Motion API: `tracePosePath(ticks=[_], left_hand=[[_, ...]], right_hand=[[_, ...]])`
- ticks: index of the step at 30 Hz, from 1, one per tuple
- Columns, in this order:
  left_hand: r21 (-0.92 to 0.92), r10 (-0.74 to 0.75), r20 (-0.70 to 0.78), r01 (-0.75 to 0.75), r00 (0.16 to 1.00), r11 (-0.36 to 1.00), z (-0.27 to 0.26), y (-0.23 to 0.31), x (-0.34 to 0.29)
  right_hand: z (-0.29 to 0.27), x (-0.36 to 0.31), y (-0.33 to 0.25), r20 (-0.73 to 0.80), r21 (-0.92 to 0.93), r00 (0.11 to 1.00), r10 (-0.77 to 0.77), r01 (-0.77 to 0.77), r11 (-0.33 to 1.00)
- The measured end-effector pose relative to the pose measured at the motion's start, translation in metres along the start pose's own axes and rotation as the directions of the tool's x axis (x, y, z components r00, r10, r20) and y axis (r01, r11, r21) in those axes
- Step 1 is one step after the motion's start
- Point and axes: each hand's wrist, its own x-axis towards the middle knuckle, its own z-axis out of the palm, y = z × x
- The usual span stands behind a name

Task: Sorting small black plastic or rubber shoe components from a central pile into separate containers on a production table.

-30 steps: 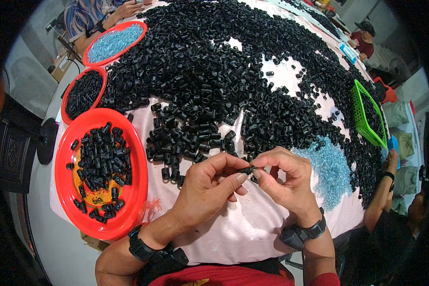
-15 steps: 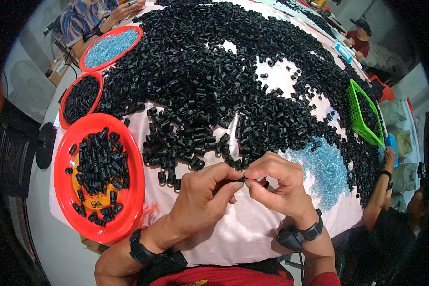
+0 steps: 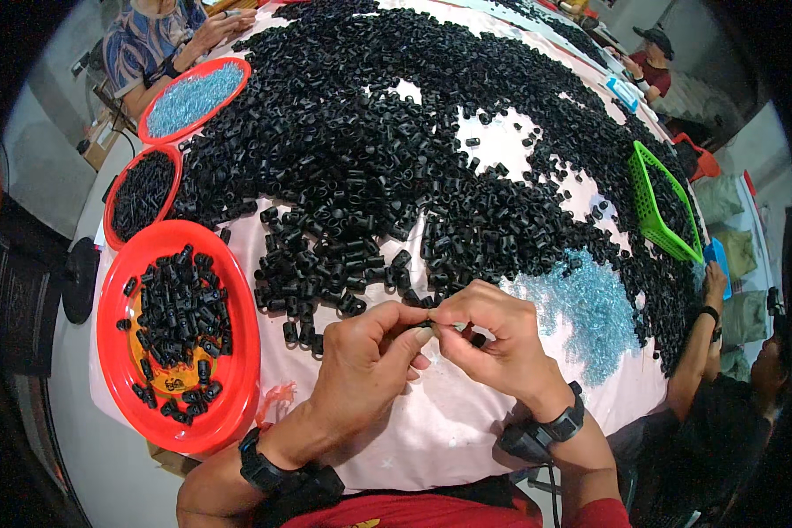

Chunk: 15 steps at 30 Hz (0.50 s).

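Just in front of the pile, my left hand and my right hand meet, thumbs and forefingers pinched together. Between their tips sits a small black plastic piece, mostly covered by the fingers. Another black bit shows below the right hand's curled fingers; whether it is held there I cannot tell. Ahead of both hands spreads a big heap of short black plastic tube-like parts. Right of my right hand lies a loose pile of thin clear-blue pieces.
At left, a red oval tray carries black parts. Beyond it stand a red bowl of slim black pieces and a red dish of clear-blue ones. A green basket sits at right. Co-workers' hands are around the table.
The table and its contents have shifted slightly left in view. My hands have also moved a little left, still pinched together on the small black piece.
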Motion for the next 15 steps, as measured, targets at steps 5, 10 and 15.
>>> tracePosePath(ticks=[5,10,15], left_hand=[[-0.129,-0.040,-0.014,0.038,0.999,0.991,-0.001,0.003,0.001],[-0.203,0.024,-0.009,-0.025,1.000,0.979,-0.004,-0.007,0.007],[-0.355,-0.067,0.145,0.115,0.987,0.928,-0.008,-0.003,0.008]], right_hand=[[-0.002,0.005,-0.012,-0.009,-0.058,0.999,-0.042,0.041,0.997],[0.005,0.006,-0.012,-0.029,-0.163,0.992,-0.127,0.120,0.979],[0.003,0.004,-0.014,-0.006,-0.172,0.992,-0.128,0.125,0.977]])
